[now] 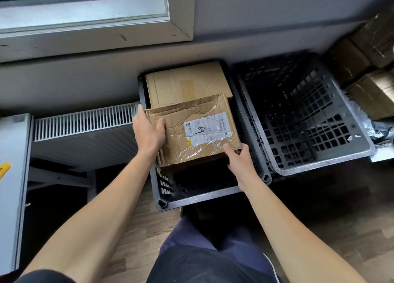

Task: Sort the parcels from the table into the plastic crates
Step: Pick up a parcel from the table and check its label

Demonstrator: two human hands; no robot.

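I hold a crumpled cardboard parcel (191, 131) with clear tape and a white label over the left black plastic crate (198, 197). My left hand (149, 131) grips its left edge, thumb on top. My right hand (239, 161) grips its near right corner. A larger plain cardboard box (187, 82) lies in the far part of the same crate, partly under the held parcel. To the right, a second black crate (319, 163) with a lattice floor holds nothing that I can see.
More cardboard parcels (371, 91) are stacked at the far right beside crumpled plastic wrap (381, 131). A white radiator (85, 120) sits left of the crates, a grey cabinet (12, 176) further left. The floor is wooden, and my knees are below.
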